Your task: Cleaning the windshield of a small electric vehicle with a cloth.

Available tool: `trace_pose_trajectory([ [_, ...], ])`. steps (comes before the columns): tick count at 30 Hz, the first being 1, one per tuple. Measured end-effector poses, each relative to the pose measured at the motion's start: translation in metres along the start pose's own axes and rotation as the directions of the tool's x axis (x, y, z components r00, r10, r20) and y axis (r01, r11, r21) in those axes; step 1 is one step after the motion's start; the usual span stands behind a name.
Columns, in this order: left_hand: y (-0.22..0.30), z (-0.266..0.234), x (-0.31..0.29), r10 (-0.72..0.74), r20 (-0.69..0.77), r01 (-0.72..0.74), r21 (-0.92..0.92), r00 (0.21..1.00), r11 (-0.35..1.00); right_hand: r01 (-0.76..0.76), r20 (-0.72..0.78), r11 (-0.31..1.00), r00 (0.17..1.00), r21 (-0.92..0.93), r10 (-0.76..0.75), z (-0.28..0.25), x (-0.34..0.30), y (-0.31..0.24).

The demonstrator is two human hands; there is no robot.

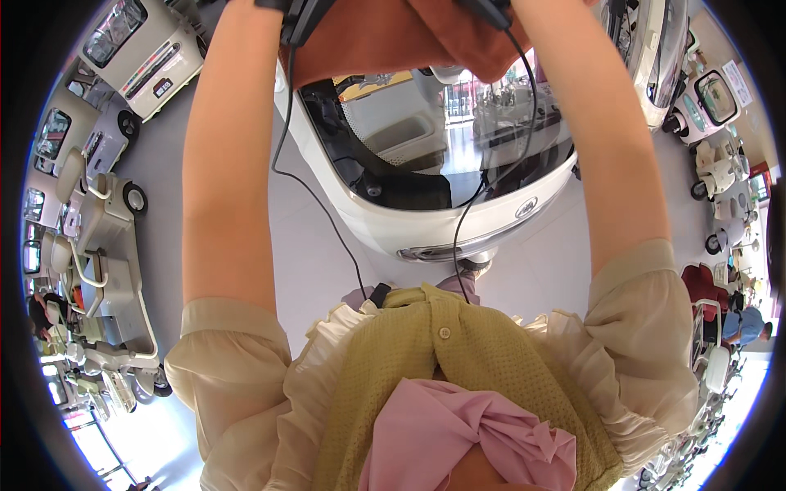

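Note:
Both my arms reach up and forward past the top edge, so my hands are cut off from view. My left forearm (pixel 229 155) rises on the left, and my right forearm (pixel 610 147) on the right. A reddish-brown cloth (pixel 393 37) spreads between my wrists, its lower edge hanging over the windshield (pixel 393 147) of a small white vehicle (pixel 360 213). Whether my fingers grip the cloth cannot be seen. Black devices (pixel 307 18) sit at my wrists, with thin black cables (pixel 315 196) running down toward my waist.
Small beige vehicles (pixel 147 61) and carts (pixel 106 237) line the left side. More scooters (pixel 716 168) and another white vehicle (pixel 655 49) stand to the right. A person in blue (pixel 743 326) is at the far right. Grey floor (pixel 307 245) lies around the white vehicle.

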State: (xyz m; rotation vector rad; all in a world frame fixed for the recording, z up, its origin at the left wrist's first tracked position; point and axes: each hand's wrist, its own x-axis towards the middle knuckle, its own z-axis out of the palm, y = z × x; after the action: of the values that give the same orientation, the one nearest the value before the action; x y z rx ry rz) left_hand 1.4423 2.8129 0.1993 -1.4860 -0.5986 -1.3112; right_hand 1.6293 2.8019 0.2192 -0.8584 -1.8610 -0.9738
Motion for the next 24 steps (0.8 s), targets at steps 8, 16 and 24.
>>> trace_pose_trajectory([
  [8,0.069,-0.083,-0.044,-0.218,0.095,0.235,-0.238,0.971,0.942,0.151,-0.032,0.982,0.988,0.116,-0.148,-0.048,-0.086,-0.066],
  [16,0.145,-0.155,-0.12,-0.364,0.318,0.465,-0.348,0.875,0.814,-0.063,0.178,0.995,0.983,0.082,0.047,-0.067,-0.19,-0.126],
  [24,0.204,-0.237,-0.236,-0.285,0.902,0.853,-0.15,0.325,0.5,-0.197,0.42,0.943,0.905,0.27,0.069,-0.082,-0.329,-0.182],
])
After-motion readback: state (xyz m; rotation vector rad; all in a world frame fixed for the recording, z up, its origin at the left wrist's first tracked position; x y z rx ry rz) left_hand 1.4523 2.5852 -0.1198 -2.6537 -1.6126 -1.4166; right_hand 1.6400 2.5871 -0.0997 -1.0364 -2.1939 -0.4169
